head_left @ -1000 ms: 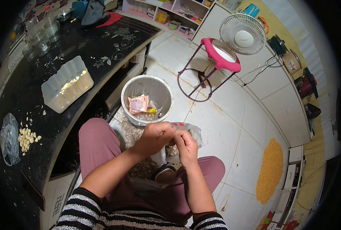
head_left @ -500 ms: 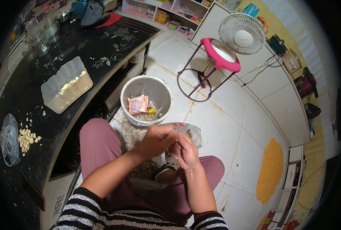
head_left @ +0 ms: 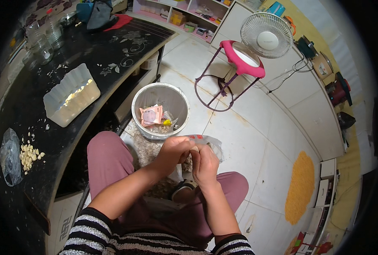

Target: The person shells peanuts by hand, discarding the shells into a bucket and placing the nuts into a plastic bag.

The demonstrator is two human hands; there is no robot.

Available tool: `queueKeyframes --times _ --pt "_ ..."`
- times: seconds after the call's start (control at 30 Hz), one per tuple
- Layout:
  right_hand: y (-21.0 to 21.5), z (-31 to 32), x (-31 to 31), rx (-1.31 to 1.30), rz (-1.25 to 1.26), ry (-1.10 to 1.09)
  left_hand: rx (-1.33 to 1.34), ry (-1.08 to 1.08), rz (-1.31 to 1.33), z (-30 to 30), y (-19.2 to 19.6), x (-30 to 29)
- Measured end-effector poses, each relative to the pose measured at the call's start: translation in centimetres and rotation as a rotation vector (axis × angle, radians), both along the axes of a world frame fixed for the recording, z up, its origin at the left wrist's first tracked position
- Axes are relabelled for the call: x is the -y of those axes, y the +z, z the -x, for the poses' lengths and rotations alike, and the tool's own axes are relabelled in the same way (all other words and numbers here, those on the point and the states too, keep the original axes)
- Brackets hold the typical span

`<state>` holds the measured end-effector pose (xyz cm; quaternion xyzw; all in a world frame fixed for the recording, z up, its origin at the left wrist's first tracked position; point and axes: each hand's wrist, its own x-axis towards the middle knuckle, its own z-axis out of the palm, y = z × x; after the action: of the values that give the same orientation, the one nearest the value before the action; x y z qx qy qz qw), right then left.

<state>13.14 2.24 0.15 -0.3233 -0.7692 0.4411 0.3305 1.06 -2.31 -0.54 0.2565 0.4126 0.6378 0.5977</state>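
Above the floor between my knees, my two hands meet at the fingertips. My left hand [head_left: 172, 154] is closed in a pinch, its knuckles toward the bin. Bent fingers and thumb of my right hand [head_left: 206, 166] press against it from the right. Between them shows a small pale garlic clove [head_left: 195, 148], mostly covered by the fingers. Just beyond and below my hands lies a clear plastic bag [head_left: 216, 147] with things in it, partly hidden. On the black table to my left are a heap of peeled cloves [head_left: 29, 158] and a translucent plastic box [head_left: 80, 108] with more cloves.
A lined bin [head_left: 186, 95] holding wrappers stands ahead of my hands. Papery skins [head_left: 144, 148] litter the floor beside it. Farther right are a pink-topped stool [head_left: 240, 63], a fan [head_left: 267, 38] and yellow grain [head_left: 299, 191] spread on the tiles. A crumpled bag [head_left: 9, 157] lies on the table.
My right hand has turned and its fingers have curled in more, so its back now shows. Both hands stay together at nearly the same spot.
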Motion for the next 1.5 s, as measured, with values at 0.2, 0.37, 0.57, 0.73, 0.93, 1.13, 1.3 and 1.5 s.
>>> queueKeyframes --times 0.2,0.37,0.57,0.73,0.93,1.13,1.3,1.5 --pt "0.4 -0.4 -0.9 -0.252 0.721 0.164 -0.269 0.027 -0.137 -0.1 0.9 0.1" --pt "0.6 -0.9 -1.3 -0.607 1.327 0.433 -0.321 0.008 -0.172 -0.2 1.4 0.3" --pt "0.0 -0.7 -1.7 -0.664 1.059 0.44 -0.29 0.063 -0.118 0.3 0.7 -0.2" --pt "0.6 -1.1 -1.7 -0.632 0.998 0.288 -0.456 0.175 -0.162 0.4 0.8 0.1" --pt "0.4 -1.4 -1.8 -0.62 0.902 0.269 -0.824 0.348 -0.469 1.2 0.9 -0.1" --pt "0.8 -0.8 -1.4 -0.584 0.826 0.198 -0.867 0.401 -0.573 1.1 0.4 -0.3" --pt "0.6 -1.2 -1.8 -0.509 0.727 0.196 -0.873 0.397 -0.56 1.2 0.6 -0.1" --pt "0.5 -1.4 -1.9 -0.484 0.568 0.144 -0.845 0.257 -0.423 1.4 1.7 0.5"
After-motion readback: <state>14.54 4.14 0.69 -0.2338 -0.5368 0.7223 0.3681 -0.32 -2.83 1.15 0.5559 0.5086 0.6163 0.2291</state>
